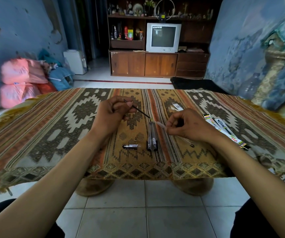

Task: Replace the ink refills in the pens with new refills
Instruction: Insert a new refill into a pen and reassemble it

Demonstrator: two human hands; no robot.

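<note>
My left hand [111, 114] pinches a thin dark ink refill [141, 112], its tip slanting down to the right. My right hand [187, 125] pinches a clear pen barrel piece [161, 125] whose open end points toward that tip; the two are nearly touching. Below them two clear pens with dark ends [152, 139] lie side by side on the patterned cloth. A short pen part with a black end [131, 146] lies to their left. Another thin refill [187, 142] lies under my right wrist. Refill packs [224, 130] sit at the right.
The low table [35, 134] is covered with a woven patterned cloth. A small white packet [177, 107] lies beyond my right hand. Tiled floor is in front, bags at the far left, a cabinet with a television behind.
</note>
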